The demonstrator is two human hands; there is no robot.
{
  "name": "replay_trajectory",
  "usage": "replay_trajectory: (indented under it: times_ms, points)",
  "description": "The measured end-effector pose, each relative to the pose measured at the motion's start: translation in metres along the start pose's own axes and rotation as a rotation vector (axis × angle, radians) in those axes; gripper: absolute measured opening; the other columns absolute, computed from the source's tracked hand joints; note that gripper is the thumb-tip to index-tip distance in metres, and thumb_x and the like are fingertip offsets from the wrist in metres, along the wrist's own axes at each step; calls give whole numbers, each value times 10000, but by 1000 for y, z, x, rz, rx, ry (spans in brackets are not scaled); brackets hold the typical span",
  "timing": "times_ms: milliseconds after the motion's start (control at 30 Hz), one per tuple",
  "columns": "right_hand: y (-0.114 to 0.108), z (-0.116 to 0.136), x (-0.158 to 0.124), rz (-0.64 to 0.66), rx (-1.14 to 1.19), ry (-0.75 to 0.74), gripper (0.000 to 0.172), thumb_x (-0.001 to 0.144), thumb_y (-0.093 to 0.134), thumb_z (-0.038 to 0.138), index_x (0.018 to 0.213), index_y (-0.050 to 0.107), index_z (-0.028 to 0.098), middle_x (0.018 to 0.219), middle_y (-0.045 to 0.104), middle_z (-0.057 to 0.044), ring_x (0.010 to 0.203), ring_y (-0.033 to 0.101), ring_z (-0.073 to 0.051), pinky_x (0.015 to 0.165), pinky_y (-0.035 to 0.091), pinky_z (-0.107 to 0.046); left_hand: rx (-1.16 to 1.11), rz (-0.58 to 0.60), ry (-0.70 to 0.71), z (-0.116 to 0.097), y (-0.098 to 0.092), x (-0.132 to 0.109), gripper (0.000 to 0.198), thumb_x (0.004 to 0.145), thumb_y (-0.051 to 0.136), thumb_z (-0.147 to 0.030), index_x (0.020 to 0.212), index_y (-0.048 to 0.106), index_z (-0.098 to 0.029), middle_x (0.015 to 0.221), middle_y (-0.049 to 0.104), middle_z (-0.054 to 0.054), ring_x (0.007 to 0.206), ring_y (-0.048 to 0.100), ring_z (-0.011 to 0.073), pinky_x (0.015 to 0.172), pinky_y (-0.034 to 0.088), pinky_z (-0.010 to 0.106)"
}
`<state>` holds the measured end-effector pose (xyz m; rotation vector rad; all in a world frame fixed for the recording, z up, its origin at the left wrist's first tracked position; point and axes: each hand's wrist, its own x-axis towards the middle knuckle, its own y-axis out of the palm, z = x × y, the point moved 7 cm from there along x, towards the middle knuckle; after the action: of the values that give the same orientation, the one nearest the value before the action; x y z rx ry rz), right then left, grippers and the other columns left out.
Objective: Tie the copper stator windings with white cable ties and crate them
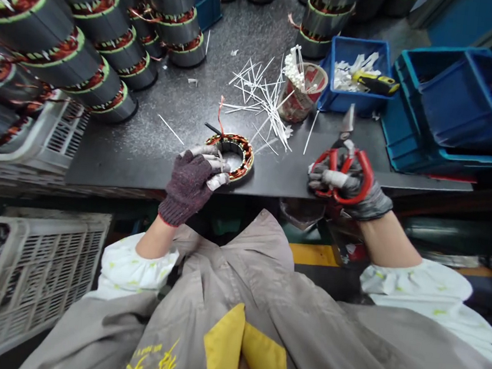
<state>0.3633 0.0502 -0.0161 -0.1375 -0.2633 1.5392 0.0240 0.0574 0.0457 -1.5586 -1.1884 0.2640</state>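
A motor stator [249,160], a ring with copper windings and a light green edge, sits at the front of the dark bench. My left hand [193,177], in a dark purple knit glove with white-wrapped fingertips, is closed on its left side. From the ring's far side rise a black sleeve [213,128] and a copper lead [220,115]. Further right, my right hand [350,184], in a grey glove, grips red-handled scissors [366,177] with their blades pointing away from me. Loose white ties [263,94] lie scattered beyond the stator.
Stacked stators [107,32] stand at the left beside a white crate [63,128]. A worn cup [303,96] holds white sticks. Behind it, a blue bin [353,102] contains white pieces and a yellow-black knife [375,82]. Larger teal bins [405,131] stand at the right.
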Motion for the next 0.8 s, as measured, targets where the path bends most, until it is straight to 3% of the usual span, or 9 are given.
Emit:
replay_trajectory:
  times_ms: [67, 100, 200, 300, 400, 500, 633, 700, 800]
  points:
    - [33, 3, -12, 186, 178, 148, 500, 807, 806, 639, 1051, 633, 239, 959, 781, -120, 735, 746, -243, 636, 623, -397, 30, 5, -33, 5, 5, -1, 225, 1027, 576, -410, 1041, 763, -284, 1089, 815, 32, 1264, 674, 280, 1139, 459, 501]
    - [42, 6, -16, 241, 121, 160, 481, 824, 795, 642, 1037, 639, 240, 931, 777, -103, 724, 738, -236, 625, 616, -384, 45, -9, -48, 5, 8, -1, 228, 1024, 579, -414, 1041, 763, -281, 1085, 814, 36, 1261, 673, 286, 1136, 455, 505]
    - [37, 13, -12, 140, -381, 36, 458, 863, 720, 686, 918, 657, 236, 787, 729, -71, 634, 670, -224, 621, 596, -411, 64, -78, -71, 3, 11, -3, 248, 1032, 569, -435, 1045, 760, -278, 1094, 811, 41, 1237, 684, 291, 1114, 454, 505]
    - [26, 19, -4, -15, -676, -87, 544, 750, 774, 713, 938, 685, 210, 824, 715, -108, 702, 672, -290, 722, 608, -523, 63, -134, -66, -1, 12, -7, 248, 1038, 569, -436, 1069, 760, -281, 1128, 808, 51, 1240, 683, 290, 1103, 452, 503]
    - [44, 28, 1, 42, -858, -250, 694, 739, 763, 730, 1077, 710, 126, 969, 723, -193, 863, 706, -375, 833, 602, -591, 77, -152, -64, -3, 13, -9, 246, 1038, 571, -431, 1077, 758, -277, 1140, 805, 56, 1255, 676, 293, 1102, 448, 500]
    - [72, 37, 6, 89, -867, -320, 782, 741, 755, 755, 1146, 699, 89, 1078, 710, -240, 980, 704, -413, 938, 572, -618, 87, -137, -84, -2, 14, -11, 244, 1033, 575, -432, 1088, 758, -280, 1151, 806, 51, 1269, 673, 291, 1113, 437, 500]
    - [98, 47, 14, 162, -896, -270, 694, 800, 774, 628, 1243, 681, 103, 1178, 726, -236, 1073, 699, -396, 1007, 557, -546, 105, -121, -99, -3, 14, -11, 269, 1039, 562, -437, 1101, 766, -273, 1165, 806, 50, 1282, 666, 289, 1123, 427, 488]
    - [101, 49, 14, 254, -991, -186, 640, 856, 752, 582, 1274, 677, 103, 1187, 746, -219, 1047, 718, -367, 953, 573, -473, 112, -120, -95, -4, 13, -11, 288, 1051, 546, -438, 1104, 768, -263, 1176, 805, 54, 1293, 662, 284, 1130, 419, 478]
    - [92, 50, 11, 345, -1116, -7, 505, 966, 653, 591, 1178, 706, 136, 1027, 784, -168, 901, 747, -331, 794, 561, -394, 113, -145, -72, -7, 12, -12, 283, 1058, 547, -426, 1092, 766, -250, 1163, 808, 61, 1300, 663, 277, 1132, 413, 468]
